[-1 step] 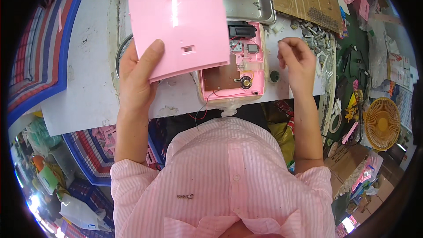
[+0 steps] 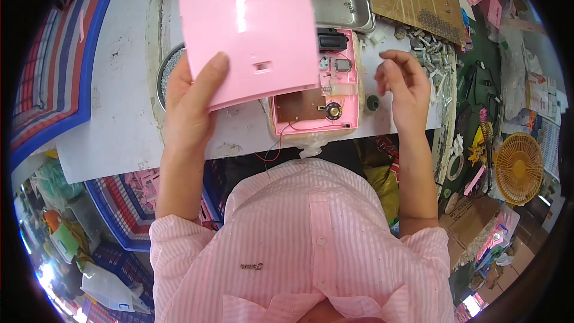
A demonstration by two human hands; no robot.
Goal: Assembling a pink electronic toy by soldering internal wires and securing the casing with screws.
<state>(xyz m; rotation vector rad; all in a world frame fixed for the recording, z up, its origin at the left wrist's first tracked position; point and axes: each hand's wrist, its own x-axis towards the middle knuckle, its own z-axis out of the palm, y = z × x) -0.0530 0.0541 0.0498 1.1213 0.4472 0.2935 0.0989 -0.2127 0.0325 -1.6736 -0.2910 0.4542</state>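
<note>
My left hand grips a pink plastic cover by its lower left corner, thumb on top. The cover is tilted above the table and has a small rectangular slot near its lower edge. Partly under it lies a pink plastic housing on a wrapped pad, with a brown circuit board, a small motor, a round black part and thin wires inside. The cover hides the housing's upper left. To the housing's right, my right hand hovers with loosely bent fingers apart, nothing visible in them.
A metal tray and a cardboard sheet with many small metal parts are at the back. Loose metal parts lie along the right. A bowl of small pieces stands behind my left hand. A small dark green pot sits beside the housing.
My left hand and the pink cover have shifted slightly to the right, covering a little more of the housing. The fingers of my right hand have moved slightly.
</note>
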